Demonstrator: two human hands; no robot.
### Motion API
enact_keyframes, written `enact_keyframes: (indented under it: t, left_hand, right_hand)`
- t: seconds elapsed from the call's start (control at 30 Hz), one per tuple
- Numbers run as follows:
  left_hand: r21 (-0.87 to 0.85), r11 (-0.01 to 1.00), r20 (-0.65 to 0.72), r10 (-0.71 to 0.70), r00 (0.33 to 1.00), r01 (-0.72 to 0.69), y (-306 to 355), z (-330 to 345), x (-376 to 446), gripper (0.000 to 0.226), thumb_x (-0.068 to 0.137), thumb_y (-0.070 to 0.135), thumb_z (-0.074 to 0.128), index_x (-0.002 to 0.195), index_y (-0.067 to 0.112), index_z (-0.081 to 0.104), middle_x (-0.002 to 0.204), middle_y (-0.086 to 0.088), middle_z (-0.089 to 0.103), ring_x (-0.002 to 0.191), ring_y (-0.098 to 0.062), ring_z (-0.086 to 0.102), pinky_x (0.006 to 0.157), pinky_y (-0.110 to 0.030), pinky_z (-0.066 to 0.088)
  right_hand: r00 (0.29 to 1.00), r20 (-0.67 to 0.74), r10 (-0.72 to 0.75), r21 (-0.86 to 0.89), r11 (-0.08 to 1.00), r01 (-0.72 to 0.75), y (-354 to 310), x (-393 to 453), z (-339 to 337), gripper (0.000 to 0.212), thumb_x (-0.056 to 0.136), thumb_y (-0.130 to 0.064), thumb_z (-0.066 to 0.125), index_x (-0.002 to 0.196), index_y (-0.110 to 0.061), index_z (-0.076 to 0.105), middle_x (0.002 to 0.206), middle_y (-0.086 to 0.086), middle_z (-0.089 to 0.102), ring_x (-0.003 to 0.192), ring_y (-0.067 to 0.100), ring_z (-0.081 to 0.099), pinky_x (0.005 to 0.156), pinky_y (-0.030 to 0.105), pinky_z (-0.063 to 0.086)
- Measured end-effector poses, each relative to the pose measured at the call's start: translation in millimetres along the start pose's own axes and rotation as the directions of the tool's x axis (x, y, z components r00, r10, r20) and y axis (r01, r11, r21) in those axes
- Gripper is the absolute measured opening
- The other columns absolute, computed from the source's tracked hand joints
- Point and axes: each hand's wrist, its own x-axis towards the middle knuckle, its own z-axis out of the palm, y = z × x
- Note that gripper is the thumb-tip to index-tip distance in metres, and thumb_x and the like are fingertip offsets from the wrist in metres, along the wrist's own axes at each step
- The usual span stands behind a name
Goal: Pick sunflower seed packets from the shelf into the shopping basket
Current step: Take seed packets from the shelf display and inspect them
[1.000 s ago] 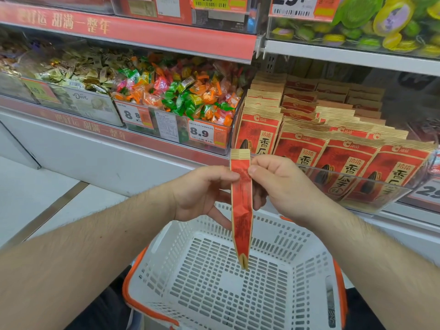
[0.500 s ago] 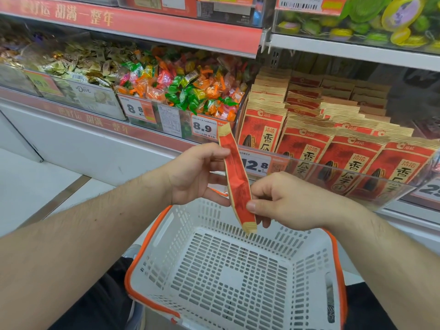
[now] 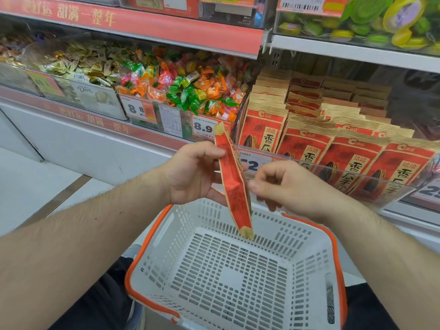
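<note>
Surroundings: candy bin (image 3: pixel 190 96) w/ orange, green, pink wrapped sweets sits left of the seed stock; another bin w/ gold-wrapped sweets (image 3: pixel 78 65) further left. Price tag 8.9 (image 3: pixel 203 128) on the candy bin front, just behind the top of the held packet.
Above: red shelf strip (image 3: pixel 142 27) w/ gold characters; upper right shelf has green/yellow round packs (image 3: pixel 390 17).
In the way: clear front guard (image 3: pixel 371 182) runs along the seed shelf edge, in front of the first row of packets.
Shelf stock: sunflower seed packets (image 3: pixel 307 148), red w/ tan tops, stand upright in rows, front row leaning on the guard.
Held packet (image 3: pixel 234 184): seen edge-on, tilted, top end up-left near the 8.9 tag, bottom end down over the basket's far wall, not touching the floor of it.
L hand (image 3: pixel 190 172): thumb and fingers pinch the packet's upper part from the left.
R hand (image 3: pixel 290 186): fingers loosely curled, blurred, tips just beside the packet's right edge; can't tell if touching, grip not seen.
Basket (image 3: pixel 166 229): white slotted plastic, orange rim, below both hands; nothing seen inside.
Edges: basket's far rim sits close under the shelf front; orange rim nearest the L wrist.
Open room: basket mouth wide open below the packet; pale floor (image 3: pixel 35 177) open at left, by the white shelf base (image 3: pixel 95 148).
</note>
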Motion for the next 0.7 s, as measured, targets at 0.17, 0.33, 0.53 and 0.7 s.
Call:
enact_keyframes:
  t: [0.17,0.33,0.53,0.7]
  left_hand:
    - [-0.056,0.997,0.180,0.066,0.982,-0.057,-1,-2,-2,0.081,0.043,0.037,0.088,0.116,0.008,0.068,0.117,-0.012,0.072,0.096,-0.028,0.071,0.075,-0.048,0.060]
    - [-0.047,0.996,0.123,0.085,0.989,-0.080,-4,-4,1,0.075,0.042,0.035,0.089,0.111,0.008,0.074,0.118,-0.019,0.068,0.106,-0.036,0.064,0.100,-0.063,0.043]
    - [0.057,0.990,-0.160,0.138,0.978,-0.130,-3,6,2,0.053,0.083,0.036,0.066,0.127,0.008,0.062,0.122,-0.020,0.068,0.105,-0.034,0.066,0.092,-0.053,0.052]
    - [0.127,0.989,-0.170,0.097,0.981,-0.076,-5,11,2,0.053,0.085,0.048,0.049,0.122,0.013,0.065,0.116,-0.014,0.072,0.105,-0.031,0.069,0.094,-0.053,0.054]
  right_hand:
    - [0.982,0.014,0.187,0.359,0.916,-0.180,13,8,2,0.053,0.071,-0.042,0.074,0.117,-0.020,0.058,0.075,-0.006,0.064,0.055,0.014,0.042,0.054,0.029,0.031]
    - [0.971,0.187,0.149,0.387,0.898,-0.212,17,7,7,0.044,0.083,-0.038,0.068,0.120,-0.015,0.061,0.088,0.005,0.070,0.049,0.015,0.039,0.052,0.029,0.025]
    - [0.985,-0.060,0.160,0.305,0.943,-0.134,12,9,13,0.023,0.094,-0.019,0.065,0.116,-0.022,0.064,0.097,0.012,0.075,0.045,0.011,0.044,0.044,0.024,0.036]
    - [0.966,-0.218,0.139,0.276,0.958,-0.076,10,9,12,0.012,0.093,-0.023,0.066,0.102,-0.016,0.070,0.072,0.001,0.068,0.045,0.005,0.047,0.043,0.019,0.036]
